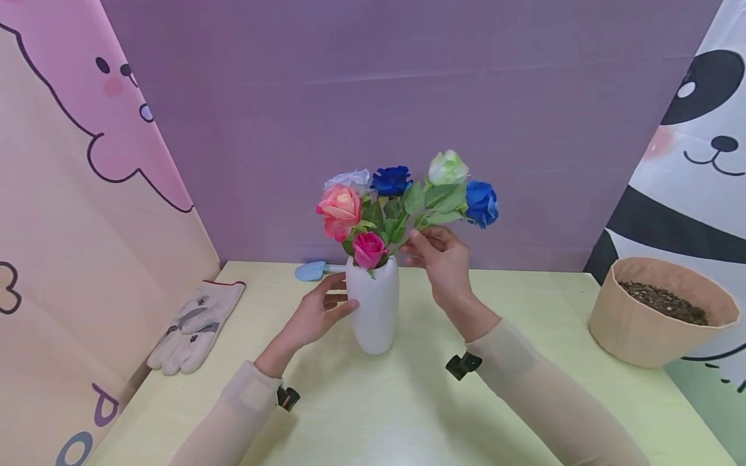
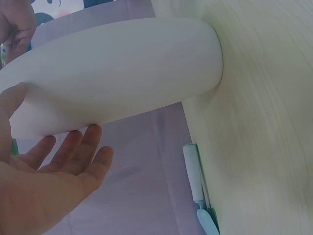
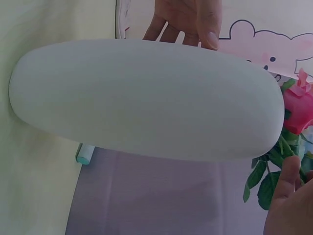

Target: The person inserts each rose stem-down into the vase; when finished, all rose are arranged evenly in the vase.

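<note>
A white vase (image 1: 374, 310) stands upright on the table, holding several roses. My left hand (image 1: 322, 310) holds the vase's left side, its thumb on the front and its fingers towards the back. To the right of the vase mouth, my right hand (image 1: 445, 262) pinches a green rose stem (image 1: 403, 243) between thumb and fingers. A blue rose (image 1: 481, 204) and a pale green-white rose (image 1: 447, 168) lean out above that hand; which bloom belongs to the pinched stem I cannot tell. Other blooms include a pink rose (image 1: 370, 250), a coral rose (image 1: 340, 206), a dark blue rose (image 1: 391, 180) and a whitish rose (image 1: 350, 179).
Behind the vase lies a small light-blue trowel (image 1: 311, 271). Work gloves (image 1: 195, 329) rest at the table's left edge. At the right stands a tan pot (image 1: 632, 330) with dark soil (image 1: 664, 303). A purple backdrop (image 1: 373, 84) rises behind the table.
</note>
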Motion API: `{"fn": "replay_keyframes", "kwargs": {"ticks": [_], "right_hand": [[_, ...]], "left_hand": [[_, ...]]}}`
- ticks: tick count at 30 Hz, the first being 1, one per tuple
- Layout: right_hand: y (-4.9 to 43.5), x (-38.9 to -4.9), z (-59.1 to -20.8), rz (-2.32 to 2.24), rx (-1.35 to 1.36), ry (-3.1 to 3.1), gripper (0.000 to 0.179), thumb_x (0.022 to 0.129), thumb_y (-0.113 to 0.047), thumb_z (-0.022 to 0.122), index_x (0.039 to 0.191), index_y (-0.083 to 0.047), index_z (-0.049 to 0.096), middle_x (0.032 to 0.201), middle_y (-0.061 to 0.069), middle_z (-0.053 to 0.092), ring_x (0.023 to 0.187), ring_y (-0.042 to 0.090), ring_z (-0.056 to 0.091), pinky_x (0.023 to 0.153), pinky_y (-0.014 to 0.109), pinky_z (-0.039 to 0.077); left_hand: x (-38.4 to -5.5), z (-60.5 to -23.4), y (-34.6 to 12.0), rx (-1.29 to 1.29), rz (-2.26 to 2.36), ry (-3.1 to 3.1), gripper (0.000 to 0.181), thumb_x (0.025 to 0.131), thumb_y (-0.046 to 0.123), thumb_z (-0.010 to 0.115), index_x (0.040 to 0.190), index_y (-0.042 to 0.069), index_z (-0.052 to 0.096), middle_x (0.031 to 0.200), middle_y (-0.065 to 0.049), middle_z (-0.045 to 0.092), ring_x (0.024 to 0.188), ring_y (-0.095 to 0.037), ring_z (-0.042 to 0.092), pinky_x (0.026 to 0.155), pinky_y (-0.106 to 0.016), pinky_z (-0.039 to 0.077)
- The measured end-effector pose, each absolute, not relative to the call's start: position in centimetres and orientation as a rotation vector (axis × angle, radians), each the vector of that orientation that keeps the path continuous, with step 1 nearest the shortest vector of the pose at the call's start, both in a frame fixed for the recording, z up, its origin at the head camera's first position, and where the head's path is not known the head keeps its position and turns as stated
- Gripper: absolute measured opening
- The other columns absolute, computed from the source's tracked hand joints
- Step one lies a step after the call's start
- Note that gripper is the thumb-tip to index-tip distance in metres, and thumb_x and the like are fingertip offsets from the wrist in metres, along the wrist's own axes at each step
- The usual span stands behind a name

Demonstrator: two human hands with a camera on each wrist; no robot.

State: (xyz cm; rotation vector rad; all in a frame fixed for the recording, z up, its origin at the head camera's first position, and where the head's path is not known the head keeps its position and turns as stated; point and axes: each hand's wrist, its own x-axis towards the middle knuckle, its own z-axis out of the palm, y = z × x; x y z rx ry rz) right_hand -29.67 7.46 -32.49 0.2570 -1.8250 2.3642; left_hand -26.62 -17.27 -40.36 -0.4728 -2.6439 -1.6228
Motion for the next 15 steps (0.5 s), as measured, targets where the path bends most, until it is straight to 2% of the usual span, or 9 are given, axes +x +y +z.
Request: {"fn": "replay_keyframes", "kwargs": {"ticks": [7, 15], "right_hand": [[7.32, -29.65, -32.22, 2.315, 0.279, -1.892, 0.016, 0.094, -0.019, 0.071, 0.101, -0.010, 0.061, 0.087, -0.005, 0.072, 0.079, 0.008, 0.074, 0.071, 0.026, 0.063], [7.00, -29.80, -32.28, 2.184, 0.299, -2.034, 0.023, 0.093, -0.019, 0.072, 0.107, -0.003, 0.063, 0.086, -0.009, 0.072, 0.078, 0.006, 0.074, 0.073, 0.027, 0.063]], "left_hand": [[-26.58, -40.30, -17.30, -0.475, -1.599, -2.651, 0.067, 0.094, 0.037, 0.070, 0.151, 0.019, 0.039, 0.143, -0.012, 0.053, 0.131, -0.041, 0.055, 0.109, -0.053, 0.048], [-26.52, -40.35, -17.24, -0.457, -1.618, -2.650, 0.066, 0.094, 0.035, 0.070, 0.150, 0.018, 0.040, 0.144, -0.013, 0.052, 0.132, -0.041, 0.054, 0.111, -0.054, 0.045]]}}
